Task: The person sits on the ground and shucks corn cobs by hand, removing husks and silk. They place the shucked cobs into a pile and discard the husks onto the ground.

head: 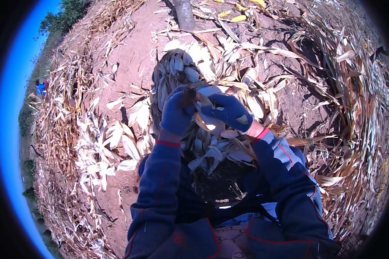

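My left hand (177, 113), in a blue work glove, is closed around an ear of corn (203, 99) near its tip, where dark brown silk shows. My right hand (227, 111), gloved the same way, grips the pale dry husk (209, 122) of that ear from the other side. The two hands almost meet in front of me, and most of the ear is hidden by the gloves. Below and beyond them lies a heap of corn ears in dry husks (191, 73), partly in my shadow.
Cut corn stalks (353, 110) lie in a thick row to the right, with more stalks (63, 119) along the left. Loose husks (95, 152) lie left of me on bare soil (139, 39). Yellow husked ears (238, 18) lie beyond a grey post or trunk (184, 14).
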`<state>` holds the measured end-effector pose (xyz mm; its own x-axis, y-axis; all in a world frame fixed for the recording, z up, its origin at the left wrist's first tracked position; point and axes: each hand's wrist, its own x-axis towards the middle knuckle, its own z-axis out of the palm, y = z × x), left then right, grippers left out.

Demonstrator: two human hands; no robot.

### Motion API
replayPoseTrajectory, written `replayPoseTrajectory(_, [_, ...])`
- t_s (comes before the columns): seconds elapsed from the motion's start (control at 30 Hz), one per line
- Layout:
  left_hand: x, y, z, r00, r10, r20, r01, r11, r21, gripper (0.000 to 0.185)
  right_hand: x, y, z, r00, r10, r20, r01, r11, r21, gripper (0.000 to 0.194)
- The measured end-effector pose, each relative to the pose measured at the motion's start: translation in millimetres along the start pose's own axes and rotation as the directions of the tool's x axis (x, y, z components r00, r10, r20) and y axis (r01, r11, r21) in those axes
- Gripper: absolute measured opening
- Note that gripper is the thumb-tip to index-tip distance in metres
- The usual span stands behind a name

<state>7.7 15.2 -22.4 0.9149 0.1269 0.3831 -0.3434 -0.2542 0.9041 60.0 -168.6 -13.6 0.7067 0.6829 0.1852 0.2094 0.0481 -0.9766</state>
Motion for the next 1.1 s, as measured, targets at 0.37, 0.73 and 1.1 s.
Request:
replayPoseTrajectory(0.37, [3,17,22,0.780,-0.617,-0.102,0.544,0.750,-0.376,0.023,-7,2,5,0.907,-0.050,-0.419,-0.123,0.919,-0.374,0.023])
replayPoseTrajectory(0.73, [-6,17,39,0.857,-0.498,-0.137,0.485,0.867,-0.118,0.016,-8,11,4,0.925,-0.036,-0.378,-0.071,0.962,-0.264,0.018])
replayPoseTrajectory(1.1, [-7,0,32,0.764,-0.645,-0.019,0.584,0.705,-0.403,0.015,-11,19,-2,0.960,0.083,-0.269,-0.094,0.995,-0.030,0.025])
